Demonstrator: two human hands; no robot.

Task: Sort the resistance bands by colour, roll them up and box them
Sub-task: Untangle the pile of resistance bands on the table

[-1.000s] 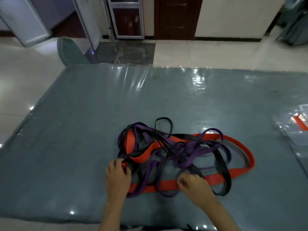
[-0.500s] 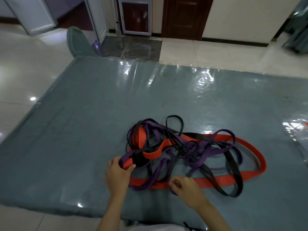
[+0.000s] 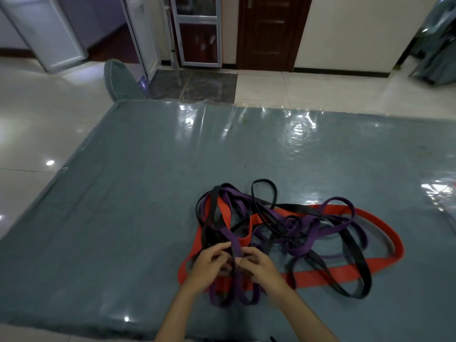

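A tangled heap of resistance bands lies on the grey-blue table (image 3: 123, 218) near its front edge. Wide orange bands (image 3: 385, 230), purple bands (image 3: 313, 248) and black bands (image 3: 355, 275) loop through one another. My left hand (image 3: 209, 265) and my right hand (image 3: 259, 267) meet at the heap's near left end. Both pinch a purple band (image 3: 234, 245) that rises from between them toward the heap. Its lower loops hang below my hands.
A clear plastic box (image 3: 441, 201) shows at the table's right edge, mostly cut off. A chair back (image 3: 118, 80) stands past the far left corner. Tiled floor and doors lie beyond. The table's left half holds no objects.
My hands have come together at the heap's near left end and taken hold of a purple band, lifting it a little. Before, they were apart on the heap's front edge.
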